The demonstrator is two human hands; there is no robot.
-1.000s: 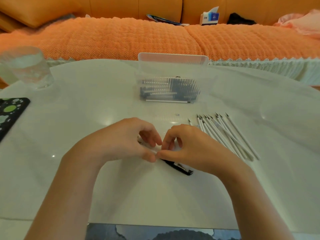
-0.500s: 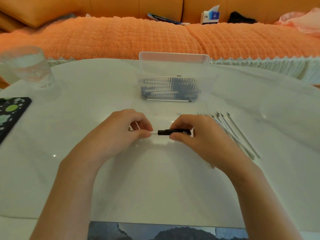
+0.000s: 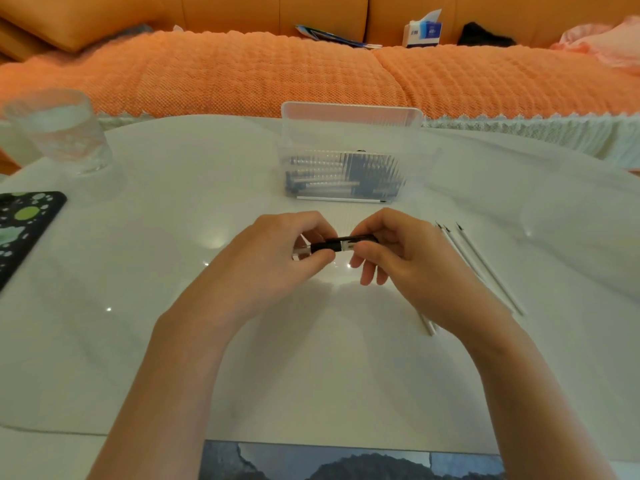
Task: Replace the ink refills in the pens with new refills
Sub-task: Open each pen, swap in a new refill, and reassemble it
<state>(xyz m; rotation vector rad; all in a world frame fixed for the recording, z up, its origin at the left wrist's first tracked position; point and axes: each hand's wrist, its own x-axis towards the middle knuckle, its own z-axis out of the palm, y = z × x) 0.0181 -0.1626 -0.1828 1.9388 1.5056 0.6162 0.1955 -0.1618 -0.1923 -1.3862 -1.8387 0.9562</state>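
Pen (image 3: pixel 335 244) level between both hands, left hand (image 3: pixel 273 258) and right hand (image 3: pixel 408 258) each pinching one end.

Two hands held a black pen above a white table.

The left hand (image 3: pixel 277 258) and right hand (image 3: pixel 408 258) pinched a black pen (image 3: pixel 337 244) held level between them. White refills (image 3: pixel 485 268) lay just right of the right hand. A clear plastic box (image 3: pixel 349 154) of pens stood beyond, a glass (image 3: pixel 59 129) far left.
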